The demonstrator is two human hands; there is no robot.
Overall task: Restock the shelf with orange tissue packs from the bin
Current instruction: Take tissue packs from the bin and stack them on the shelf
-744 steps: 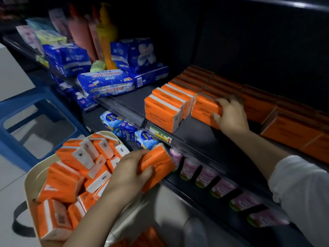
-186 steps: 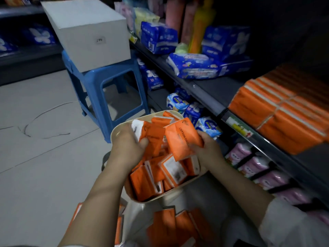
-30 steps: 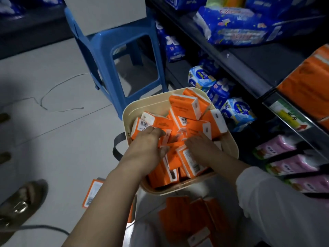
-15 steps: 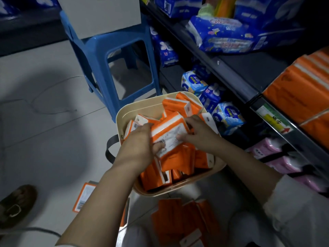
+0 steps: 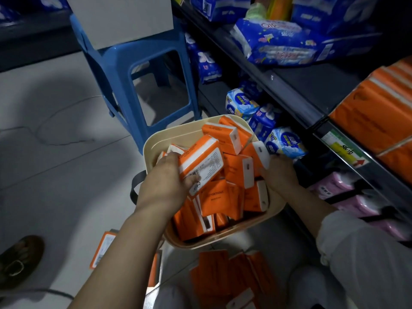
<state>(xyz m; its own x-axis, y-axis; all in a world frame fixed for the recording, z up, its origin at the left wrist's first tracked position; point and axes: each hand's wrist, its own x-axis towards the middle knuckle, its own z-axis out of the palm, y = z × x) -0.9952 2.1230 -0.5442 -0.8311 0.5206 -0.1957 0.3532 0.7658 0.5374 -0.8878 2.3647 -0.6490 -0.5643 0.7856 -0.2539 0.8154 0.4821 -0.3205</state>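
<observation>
A cream bin sits low in front of me, filled with several orange tissue packs lying at all angles. My left hand grips one orange tissue pack and holds it label-up above the pile. My right hand is at the bin's right side, its thumb and fingers curled round the white end of another orange pack. On the dark shelf at the right, rows of orange packs stand side by side.
A blue stool carrying a white box stands behind the bin. Blue packs and pink packs fill the lower shelves. Loose orange packs lie on the floor near me. A shoe is at bottom left.
My left hand has lifted its pack higher out of the pile. My right hand let go of that pack and moved right onto another one at the bin's edge.
</observation>
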